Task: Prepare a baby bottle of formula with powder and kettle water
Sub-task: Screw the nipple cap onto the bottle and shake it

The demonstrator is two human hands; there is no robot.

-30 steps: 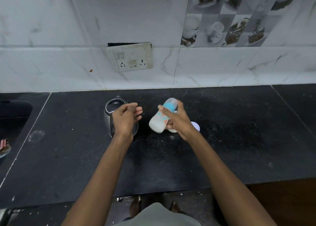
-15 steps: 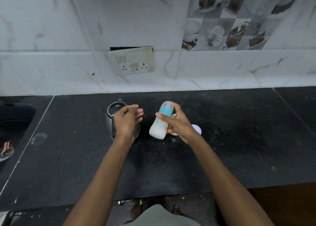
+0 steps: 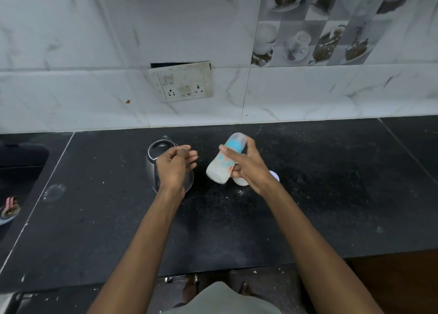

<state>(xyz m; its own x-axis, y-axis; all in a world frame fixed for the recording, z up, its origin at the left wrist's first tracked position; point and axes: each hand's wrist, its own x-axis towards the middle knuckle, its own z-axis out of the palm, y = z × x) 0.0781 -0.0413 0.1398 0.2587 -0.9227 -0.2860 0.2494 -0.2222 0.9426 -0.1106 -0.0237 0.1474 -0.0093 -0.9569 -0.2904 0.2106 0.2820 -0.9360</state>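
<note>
Up above the black desk point(image 3: 331, 195), the right hand point(image 3: 248, 169) has its fingers and thumb curled round a baby bottle point(image 3: 224, 165), holding it tilted with its blue collar and clear cap toward the far wall and its base toward the near left. The bottle is blurred; a milky white fill shows through its patterned body. Partly hidden under this hand and the bottle, a small white container point(image 3: 240, 181) sits on the desk, and a white round lid point(image 3: 275, 176) lies just to the right of the wrist. To the left, the left hand point(image 3: 174, 169) hangs in the air with its fingers loosely curled and gripping nothing, in front of a steel kettle point(image 3: 157, 156) with a dark lid; the hand and wrist cover much of the kettle's near side. White specks of powder dot the desk near the bottle. On the far tiled wall point(image 3: 94, 52), a socket plate point(image 3: 181, 82) hangs crooked over a dark gap. At far left, a sink point(image 3: 21, 161) is set into the desk.
</note>
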